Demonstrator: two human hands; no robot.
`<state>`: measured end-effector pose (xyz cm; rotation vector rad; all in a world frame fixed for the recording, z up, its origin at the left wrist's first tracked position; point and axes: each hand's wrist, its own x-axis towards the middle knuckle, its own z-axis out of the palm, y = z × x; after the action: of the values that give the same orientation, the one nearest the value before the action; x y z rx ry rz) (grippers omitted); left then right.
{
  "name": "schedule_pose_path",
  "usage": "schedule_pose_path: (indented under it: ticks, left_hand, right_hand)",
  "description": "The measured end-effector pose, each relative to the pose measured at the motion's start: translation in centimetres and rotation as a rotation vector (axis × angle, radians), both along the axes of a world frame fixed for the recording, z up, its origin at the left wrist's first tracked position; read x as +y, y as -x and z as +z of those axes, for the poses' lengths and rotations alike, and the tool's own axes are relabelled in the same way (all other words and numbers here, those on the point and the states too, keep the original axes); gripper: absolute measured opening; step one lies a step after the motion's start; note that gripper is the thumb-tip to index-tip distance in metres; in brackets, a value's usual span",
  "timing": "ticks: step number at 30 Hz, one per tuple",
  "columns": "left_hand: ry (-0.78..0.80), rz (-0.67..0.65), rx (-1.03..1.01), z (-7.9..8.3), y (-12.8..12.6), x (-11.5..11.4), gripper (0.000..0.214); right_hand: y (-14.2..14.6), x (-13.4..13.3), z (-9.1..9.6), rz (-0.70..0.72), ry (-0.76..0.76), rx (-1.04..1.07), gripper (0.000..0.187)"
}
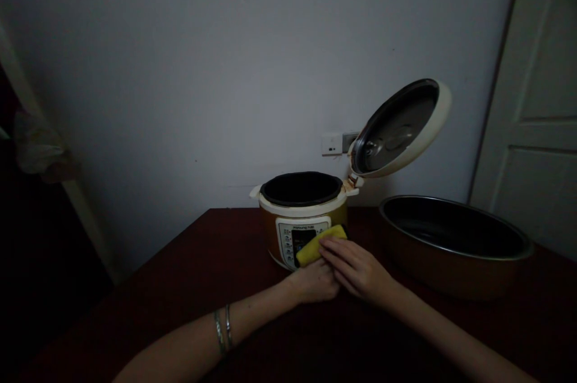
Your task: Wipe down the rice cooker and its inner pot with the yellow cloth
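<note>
A yellow cloth [314,247] is held up in front of the control panel of a white and orange-brown electric cooker [270,229]. My right hand [356,267] is closed on the cloth's right part, fingers pointing left. My left hand [317,282] is closed just below and against it, with its fingers curled; the cloth comes out above this hand, and its fingertips are hidden. The cooker's lid [401,127] stands raised on its right side, and a dark inner pot [300,190] sits inside the body. Whether the cloth touches the panel cannot be made out.
A large oval basin [460,272] with a dark inside stands to the right on the dark red table [189,269]. Behind the cooker are a wall socket [332,144] and a pale wall. A panelled door [536,106] is at far right, a plastic bag [36,142] at far left.
</note>
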<state>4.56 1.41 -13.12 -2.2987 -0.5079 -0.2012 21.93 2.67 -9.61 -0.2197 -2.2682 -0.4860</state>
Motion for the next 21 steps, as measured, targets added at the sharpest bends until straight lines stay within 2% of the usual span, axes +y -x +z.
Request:
schedule_pose_path:
  ticks: [3, 5, 6, 8, 9, 11, 12, 14, 15, 17, 19, 20, 21]
  left_hand:
    - [0.062, -0.306, 0.172, 1.4, 0.6, -2.3, 0.025]
    - [0.089, -0.515, 0.238, 3.0, 1.0, -4.1, 0.024]
    - [0.060, -0.577, 0.202, 4.1, 1.2, -4.9, 0.023]
    - [-0.121, -0.611, 0.045, 6.8, 2.1, -5.8, 0.021]
    - [-0.231, -0.553, -0.096, 8.4, 2.9, -5.8, 0.020]
    - [-0.289, -0.449, -0.274, 11.7, 5.0, -4.8, 0.016]
    - [-0.318, -0.354, -0.395, 13.2, 6.3, -3.9, 0.015]
    - [-0.385, 0.034, -0.801, 15.4, 9.0, -1.5, 0.018]
    - [-0.370, 0.210, -0.969, 16.0, 10.4, -0.2, 0.020]
    - [-0.278, 0.535, -1.174, 16.5, 12.5, 2.4, 0.025]
    - [-0.066, 0.840, -1.273, 16.3, 14.0, 4.7, 0.033]
    - [0.052, 0.953, -1.295, 16.1, 14.5, 5.6, 0.037]
    - [0.138, 1.014, -1.299, 16.0, 14.9, 6.4, 0.040]
  right_hand:
    - [0.5, 0.8, -0.6, -0.020, -0.068, -0.067, 0.043]
    - [0.9, 1.0, -0.7, -0.032, -0.145, -0.070, 0.044]
    - [1.1, 1.1, -0.8, -0.037, -0.180, -0.070, 0.044]
    - [1.3, 1.3, -1.0, -0.044, -0.229, -0.075, 0.043]
    - [1.4, 1.4, -1.1, -0.048, -0.243, -0.079, 0.043]
    - [1.5, 1.5, -1.3, -0.057, -0.255, -0.094, 0.045]
    - [1.5, 1.6, -1.5, -0.063, -0.259, -0.102, 0.047]
    - [1.7, 1.7, -1.8, -0.074, -0.269, -0.114, 0.052]
    - [1.8, 1.8, -1.9, -0.080, -0.277, -0.114, 0.053]
    - [1.9, 1.9, -1.9, -0.089, -0.300, -0.110, 0.052]
    - [2.0, 2.0, -1.6, -0.093, -0.321, -0.127, 0.049]
    - [2.0, 2.1, -1.3, -0.089, -0.332, -0.139, 0.047]
    - [2.0, 2.1, -0.9, -0.079, -0.344, -0.156, 0.045]
